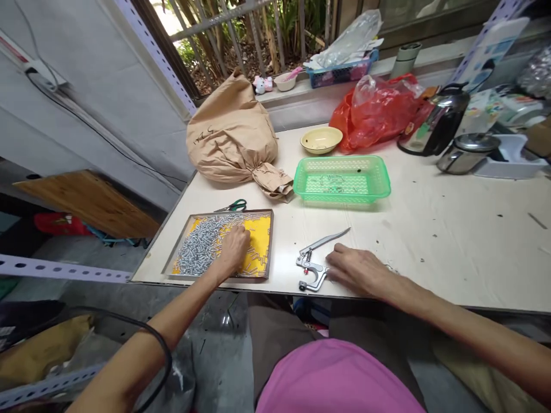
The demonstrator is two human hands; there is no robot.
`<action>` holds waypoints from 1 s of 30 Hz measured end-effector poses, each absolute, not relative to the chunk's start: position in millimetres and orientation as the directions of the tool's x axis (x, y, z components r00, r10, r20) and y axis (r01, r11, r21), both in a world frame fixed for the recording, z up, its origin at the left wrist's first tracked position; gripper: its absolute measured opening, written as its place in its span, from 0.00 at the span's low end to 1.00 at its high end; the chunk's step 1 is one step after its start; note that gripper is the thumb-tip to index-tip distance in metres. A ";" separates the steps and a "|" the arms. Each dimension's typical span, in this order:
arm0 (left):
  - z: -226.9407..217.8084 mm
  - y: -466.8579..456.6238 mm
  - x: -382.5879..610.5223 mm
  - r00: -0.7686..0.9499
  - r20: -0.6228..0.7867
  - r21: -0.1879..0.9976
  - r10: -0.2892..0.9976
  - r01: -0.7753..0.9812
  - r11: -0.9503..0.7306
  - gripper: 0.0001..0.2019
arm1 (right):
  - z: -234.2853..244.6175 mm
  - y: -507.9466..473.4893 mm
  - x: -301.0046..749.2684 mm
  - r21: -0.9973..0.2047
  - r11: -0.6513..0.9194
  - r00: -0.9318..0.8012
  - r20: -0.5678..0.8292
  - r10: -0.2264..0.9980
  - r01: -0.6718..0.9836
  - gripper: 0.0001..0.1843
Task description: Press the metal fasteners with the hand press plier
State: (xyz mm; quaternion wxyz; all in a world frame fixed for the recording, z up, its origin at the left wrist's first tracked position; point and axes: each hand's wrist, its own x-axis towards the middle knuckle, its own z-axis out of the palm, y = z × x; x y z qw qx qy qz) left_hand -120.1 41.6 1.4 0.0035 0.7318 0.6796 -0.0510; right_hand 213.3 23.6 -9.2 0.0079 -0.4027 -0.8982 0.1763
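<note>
In the head view my left hand point(235, 245) is down in a shallow tray point(271, 244) with a yellow bottom. Its fingers are pinched together among small silvery metal pins point(198, 246); whatever lies between the fingertips is hidden. My right hand point(360, 268) lies low over the table, fingers curled at the lower handle of grey snap-fastener pliers point(317, 268). That handle is mostly covered by the hand. The pliers' upper lever stands raised, and their jaw is apart, facing left.
A green plastic basket point(342, 198) with a few metal pieces stands behind the pliers. Green-handled scissors point(235, 205) lie behind the tray. Farther back are a tied brown sack point(232, 132), a yellow bowl point(321, 140), a red plastic bag point(374, 117) and a kettle point(443, 123).
</note>
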 end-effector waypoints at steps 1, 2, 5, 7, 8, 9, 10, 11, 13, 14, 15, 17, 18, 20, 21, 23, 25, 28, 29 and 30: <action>2.3 41.2 -120.1 0.072 -0.056 -0.060 0.996 0.995 -0.075 0.10 | -12.8 16.0 213.2 -0.288 0.615 -0.670 -0.156 0.726 0.734 0.10; 3.8 40.5 -119.1 0.070 -0.020 -0.042 0.997 0.997 -0.071 0.10 | -15.6 11.8 213.7 -0.262 0.620 -0.668 -0.170 0.725 0.740 0.09; 10.4 35.4 -106.3 -0.011 0.091 0.170 0.996 0.985 -0.005 0.09 | -18.1 14.8 216.8 -0.203 0.635 -0.665 -0.166 0.728 0.745 0.10; 13.9 28.8 -87.8 -0.112 0.020 0.457 0.994 0.885 0.091 0.08 | -17.1 23.2 219.4 -0.160 0.644 -0.664 -0.147 0.734 0.748 0.12; 14.7 24.7 -75.9 -0.135 -0.076 0.597 0.988 0.788 0.153 0.09 | -16.7 27.5 220.7 -0.140 0.647 -0.662 -0.136 0.737 0.750 0.12; 14.4 20.2 -63.0 -0.125 -0.186 0.703 0.975 0.676 0.221 0.11 | -16.7 31.4 221.9 -0.123 0.648 -0.660 -0.127 0.741 0.751 0.12; 13.3 15.6 -49.7 -0.091 -0.283 0.772 0.955 0.569 0.284 0.13 | -17.0 34.6 222.9 -0.112 0.649 -0.659 -0.119 0.743 0.752 0.12; 11.3 11.3 -36.6 -0.049 -0.357 0.813 0.933 0.475 0.337 0.14 | -17.5 36.9 223.7 -0.104 0.647 -0.655 -0.116 0.747 0.756 0.12; 5.5 4.5 -13.3 0.011 -0.446 0.848 0.895 0.325 0.419 0.14 | -18.5 39.0 224.6 -0.100 0.640 -0.648 -0.118 0.752 0.761 0.12; 2.1 2.3 -4.0 0.022 -0.480 0.849 0.877 0.262 0.458 0.13 | -18.6 39.1 224.6 -0.101 0.638 -0.646 -0.118 0.754 0.763 0.11; -1.3 1.0 3.5 0.024 -0.508 0.845 0.861 0.210 0.493 0.14 | -18.4 38.6 224.5 -0.102 0.636 -0.644 -0.117 0.756 0.765 0.11; -7.4 0.8 13.2 0.014 -0.551 0.825 0.834 0.156 0.543 0.14 | -16.9 37.2 223.8 -0.104 0.628 -0.637 -0.120 0.762 0.771 0.11; -9.7 1.5 15.8 0.004 -0.560 0.819 0.828 0.154 0.553 0.14 | -15.8 36.5 223.4 -0.106 0.625 -0.634 -0.122 0.764 0.773 0.11; -12.6 3.8 18.0 -0.008 -0.569 0.808 0.822 0.180 0.561 0.13 | -13.6 35.6 222.9 -0.111 0.619 -0.629 -0.132 0.766 0.777 0.10; -13.2 5.0 18.1 -0.011 -0.575 0.800 0.818 0.198 0.566 0.13 | -12.7 35.3 222.8 -0.116 0.618 -0.629 -0.138 0.765 0.777 0.10; -13.3 7.0 17.4 -0.010 -0.591 0.782 0.806 0.237 0.577 0.12 | -11.4 34.8 223.0 -0.127 0.620 -0.633 -0.144 0.761 0.774 0.10; -12.8 8.1 16.8 0.005 -0.598 0.773 0.801 0.268 0.575 0.12 | -10.7 34.2 223.3 -0.132 0.619 -0.633 -0.138 0.762 0.774 0.10; -13.0 8.7 16.6 0.028 -0.613 0.758 0.790 0.306 0.577 0.11 | -11.4 33.3 223.5 -0.125 0.618 -0.630 -0.122 0.767 0.776 0.11; -13.4 8.9 16.7 0.026 -0.623 0.746 0.782 0.321 0.584 0.11 | -12.2 33.2 223.5 -0.121 0.616 -0.628 -0.119 0.769 0.778 0.11; -13.9 9.2 16.8 0.016 -0.636 0.730 0.772 0.338 0.594 0.11 | -13.3 33.2 223.3 -0.119 0.614 -0.625 -0.115 0.772 0.780 0.11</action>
